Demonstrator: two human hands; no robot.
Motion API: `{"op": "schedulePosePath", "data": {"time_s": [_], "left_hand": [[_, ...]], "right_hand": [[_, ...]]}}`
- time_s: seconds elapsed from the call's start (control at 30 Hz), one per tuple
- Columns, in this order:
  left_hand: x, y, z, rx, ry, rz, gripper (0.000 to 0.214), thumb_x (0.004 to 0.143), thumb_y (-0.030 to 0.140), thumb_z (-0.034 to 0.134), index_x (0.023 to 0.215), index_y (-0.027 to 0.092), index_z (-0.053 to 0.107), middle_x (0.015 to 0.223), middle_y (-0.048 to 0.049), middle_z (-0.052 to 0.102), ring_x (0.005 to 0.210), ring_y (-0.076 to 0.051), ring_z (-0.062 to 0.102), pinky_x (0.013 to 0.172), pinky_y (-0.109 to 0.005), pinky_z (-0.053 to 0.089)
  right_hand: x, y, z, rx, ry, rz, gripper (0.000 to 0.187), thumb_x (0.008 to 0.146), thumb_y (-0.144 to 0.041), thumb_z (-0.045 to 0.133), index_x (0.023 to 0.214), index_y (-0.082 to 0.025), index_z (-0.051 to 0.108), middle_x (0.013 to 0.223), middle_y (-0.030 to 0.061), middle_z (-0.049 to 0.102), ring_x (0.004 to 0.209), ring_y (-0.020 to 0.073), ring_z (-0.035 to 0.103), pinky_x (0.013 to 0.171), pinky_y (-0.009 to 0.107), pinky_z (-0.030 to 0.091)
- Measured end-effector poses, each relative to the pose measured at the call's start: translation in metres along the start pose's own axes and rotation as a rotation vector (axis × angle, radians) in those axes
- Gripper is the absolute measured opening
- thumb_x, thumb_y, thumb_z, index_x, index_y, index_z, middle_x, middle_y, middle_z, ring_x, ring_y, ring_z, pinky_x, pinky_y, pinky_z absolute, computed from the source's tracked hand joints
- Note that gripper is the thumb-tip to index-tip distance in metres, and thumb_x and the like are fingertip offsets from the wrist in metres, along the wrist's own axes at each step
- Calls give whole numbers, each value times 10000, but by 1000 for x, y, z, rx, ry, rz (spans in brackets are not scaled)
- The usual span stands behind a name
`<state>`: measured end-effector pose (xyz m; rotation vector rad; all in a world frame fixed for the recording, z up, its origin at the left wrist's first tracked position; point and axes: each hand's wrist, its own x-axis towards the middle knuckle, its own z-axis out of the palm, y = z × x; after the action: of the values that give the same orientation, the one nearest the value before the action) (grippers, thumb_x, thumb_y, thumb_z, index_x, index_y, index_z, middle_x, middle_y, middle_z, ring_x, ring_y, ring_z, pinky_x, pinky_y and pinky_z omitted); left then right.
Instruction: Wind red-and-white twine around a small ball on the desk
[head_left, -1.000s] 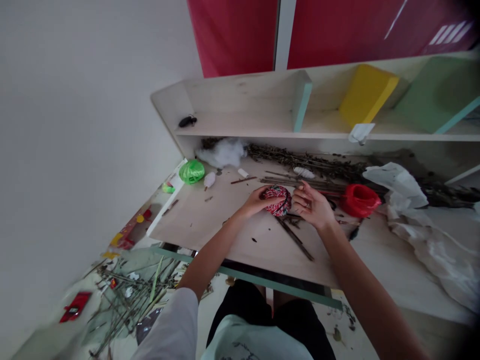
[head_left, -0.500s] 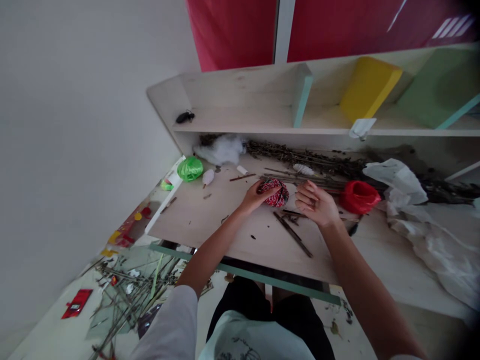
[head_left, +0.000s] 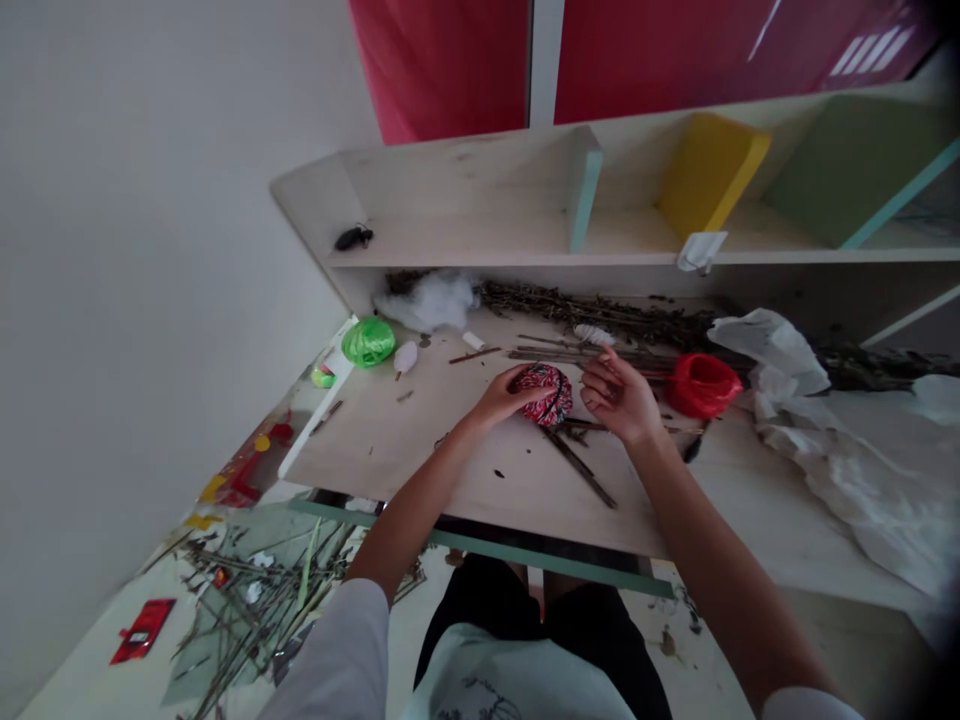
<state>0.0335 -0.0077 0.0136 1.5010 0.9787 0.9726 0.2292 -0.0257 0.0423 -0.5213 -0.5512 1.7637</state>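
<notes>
A ball of red, white and black twine [head_left: 549,391] lies on the pale wooden desk [head_left: 420,440]. My left hand [head_left: 501,397] grips its left side, fingers curled over the top. My right hand [head_left: 619,398] hovers just right of the ball, fingers loosely bent and apart, palm towards the ball; nothing shows in it. Dark twigs [head_left: 577,462] lie on the desk just in front of both hands.
A red twine roll [head_left: 702,384] sits right of my right hand, a green roll [head_left: 367,341] at the desk's left. White stuffing [head_left: 431,301], a row of dry twigs [head_left: 600,315] and white plastic [head_left: 817,420] line the back. Stems litter the floor [head_left: 255,600].
The view has drifted, so everything sits a little further left. My right hand drew back slightly from the ball and its fingers loosened. My left hand stayed on the ball.
</notes>
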Motion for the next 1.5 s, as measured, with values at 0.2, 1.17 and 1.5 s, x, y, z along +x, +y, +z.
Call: {"op": "schedulePosePath", "data": {"time_s": [0.2,1.17,1.5], "left_hand": [[-1,5,0,-75,-34,-59,509,649,435,780,1060,151,680,1078,-77,703,1015,-222,628,926,-334,460],[-7,15,1,-232,-131,-166,491,609,358,818,1042,160,698,1045,-66,713,976,-209,638,906,-330,462],[-8,16,1,-298,-141,-194,502,576,346,835,1027,166,705,1035,-60,718,966,-215,649,920,-346,455]], "right_hand": [[5,2,-8,75,-19,19,223,729,-180,725,778,-219,511,494,-99,275,386,43,238,308,125,211],[13,10,-18,-61,39,45,299,677,-232,771,842,-228,521,486,-113,269,372,47,238,312,146,215],[14,13,-18,-66,26,60,331,675,-240,775,918,-247,550,489,-115,288,356,31,248,291,136,176]]}}
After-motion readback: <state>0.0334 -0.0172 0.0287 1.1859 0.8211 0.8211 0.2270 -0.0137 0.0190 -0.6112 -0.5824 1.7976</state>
